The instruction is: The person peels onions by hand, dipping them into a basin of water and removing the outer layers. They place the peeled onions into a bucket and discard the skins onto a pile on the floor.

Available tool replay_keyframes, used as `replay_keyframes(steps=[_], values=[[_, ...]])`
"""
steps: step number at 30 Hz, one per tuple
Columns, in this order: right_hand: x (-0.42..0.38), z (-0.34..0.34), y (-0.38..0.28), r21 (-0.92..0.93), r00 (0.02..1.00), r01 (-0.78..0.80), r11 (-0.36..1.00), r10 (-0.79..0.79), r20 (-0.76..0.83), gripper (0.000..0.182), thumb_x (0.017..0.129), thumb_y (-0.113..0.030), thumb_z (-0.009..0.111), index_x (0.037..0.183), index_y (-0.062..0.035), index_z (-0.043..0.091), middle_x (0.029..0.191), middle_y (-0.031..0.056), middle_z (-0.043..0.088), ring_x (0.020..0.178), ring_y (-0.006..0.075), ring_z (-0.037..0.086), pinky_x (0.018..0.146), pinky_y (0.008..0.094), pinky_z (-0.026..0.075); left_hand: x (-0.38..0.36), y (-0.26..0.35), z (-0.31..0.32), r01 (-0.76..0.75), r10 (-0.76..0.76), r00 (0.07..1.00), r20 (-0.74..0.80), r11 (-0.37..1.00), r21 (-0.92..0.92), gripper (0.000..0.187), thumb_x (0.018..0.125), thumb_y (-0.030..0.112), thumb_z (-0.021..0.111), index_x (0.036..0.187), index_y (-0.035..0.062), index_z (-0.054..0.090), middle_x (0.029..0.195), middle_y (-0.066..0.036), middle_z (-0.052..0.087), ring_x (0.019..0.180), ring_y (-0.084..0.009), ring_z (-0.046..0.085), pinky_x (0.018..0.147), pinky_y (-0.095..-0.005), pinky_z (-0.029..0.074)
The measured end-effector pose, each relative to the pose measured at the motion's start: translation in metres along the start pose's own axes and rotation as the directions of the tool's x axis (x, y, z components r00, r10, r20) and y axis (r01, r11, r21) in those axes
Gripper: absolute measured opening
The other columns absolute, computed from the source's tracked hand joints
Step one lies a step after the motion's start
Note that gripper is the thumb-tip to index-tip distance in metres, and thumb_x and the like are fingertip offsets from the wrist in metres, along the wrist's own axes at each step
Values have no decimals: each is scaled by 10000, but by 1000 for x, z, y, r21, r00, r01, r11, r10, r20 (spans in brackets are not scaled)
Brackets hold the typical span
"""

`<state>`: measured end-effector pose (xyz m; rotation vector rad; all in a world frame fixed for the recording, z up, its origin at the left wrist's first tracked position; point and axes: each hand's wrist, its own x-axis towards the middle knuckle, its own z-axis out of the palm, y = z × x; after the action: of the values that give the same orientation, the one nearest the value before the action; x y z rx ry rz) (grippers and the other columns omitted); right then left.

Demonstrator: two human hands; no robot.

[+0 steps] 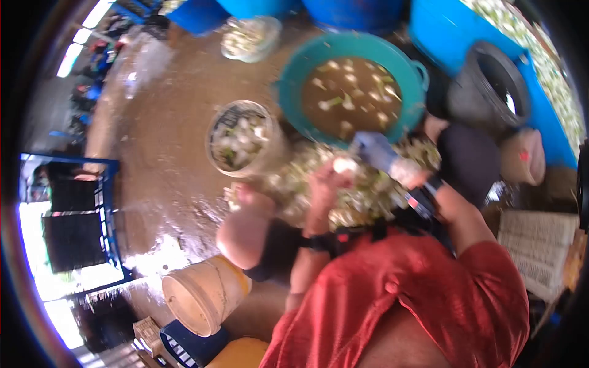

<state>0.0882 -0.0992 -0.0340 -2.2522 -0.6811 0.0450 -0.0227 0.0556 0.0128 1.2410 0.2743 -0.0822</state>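
My left hand (328,184), bare, is closed around a white bulb (345,165) that looks like an onion. Beside it, my right hand (375,152) wears a blue glove and is smeared by motion; its fingers and anything in them cannot be made out. Both hands are above a heap of pale green and white trimmings (362,202) in front of my lap. Beyond them stands a green tub (291,92) of brown water with several white bulbs afloat. To the left, a white bucket (213,153) holds more pale bulbs.
A clear container of pale pieces (251,38) stands at the back. Blue barrels (353,13) and a grey tub (469,92) stand beyond the green tub. An off-white bucket (199,297) lies tipped at lower left. The floor (165,122) is wet. A white crate (534,248) is at right.
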Motion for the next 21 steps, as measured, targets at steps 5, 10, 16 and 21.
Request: replay_keyframes(steps=[5,10,16,21], values=[[-5,0,33,-282,949,-143,949,212,234,118,720,-192,634,691,-84,596,771,185,618,736,374,584,646,431,467,5,5,-10,-42,149,973,176,864,-501,362,836,151,622,1137,10,480,861,-128,619,618,-185,596,513,-283,519],[4,-48,-53,736,984,-21,677,-116,134,252,810,-184,643,989,-7,632,844,90,656,782,180,618,731,327,485,8,-3,-13,54,76,969,235,863,-503,371,874,195,572,1194,42,464,868,-119,618,612,-179,584,532,-282,511],[-3,-26,-48,375,929,27,927,-162,333,223,764,-71,656,978,-9,637,840,127,658,744,180,610,719,315,483,2,1,-4,11,-11,1000,2,999,-38,476,904,358,499,1216,2,457,709,-30,516,501,-85,451,432,-208,339],[-15,-15,-45,394,931,-38,918,-111,349,157,773,-86,642,908,-6,642,753,152,642,685,189,606,670,326,470,2,-3,-6,120,-116,992,-44,987,109,584,822,468,581,1141,-16,516,694,-8,495,489,-52,392,422,-193,277]])
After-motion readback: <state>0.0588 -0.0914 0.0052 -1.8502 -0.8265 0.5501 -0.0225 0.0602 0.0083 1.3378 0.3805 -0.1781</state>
